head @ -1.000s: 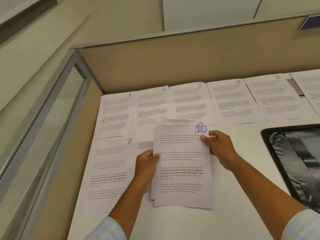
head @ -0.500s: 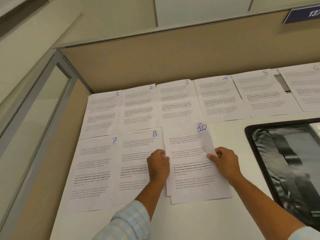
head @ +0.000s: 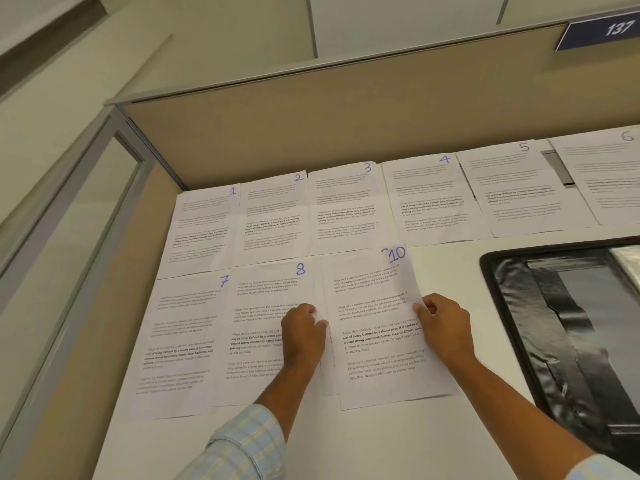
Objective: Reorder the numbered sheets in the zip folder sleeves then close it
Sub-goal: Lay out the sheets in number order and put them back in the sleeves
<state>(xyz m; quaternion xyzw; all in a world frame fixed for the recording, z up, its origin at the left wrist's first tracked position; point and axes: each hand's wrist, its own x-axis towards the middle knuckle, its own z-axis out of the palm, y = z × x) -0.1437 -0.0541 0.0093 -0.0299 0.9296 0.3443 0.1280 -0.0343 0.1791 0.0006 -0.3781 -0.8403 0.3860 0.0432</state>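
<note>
Sheet 10 [head: 377, 341] in R hand [head: 446, 330]

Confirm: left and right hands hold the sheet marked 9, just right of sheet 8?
Wrong number. The head view shows the left hand and right hand holding the sheet marked 10, not 9, just right of sheet 8.

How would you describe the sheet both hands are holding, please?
On the white desk, look at the near row of papers. Right of sheet 8 lies the sheet marked 10, the only one stacked askew on another sheet.
</note>
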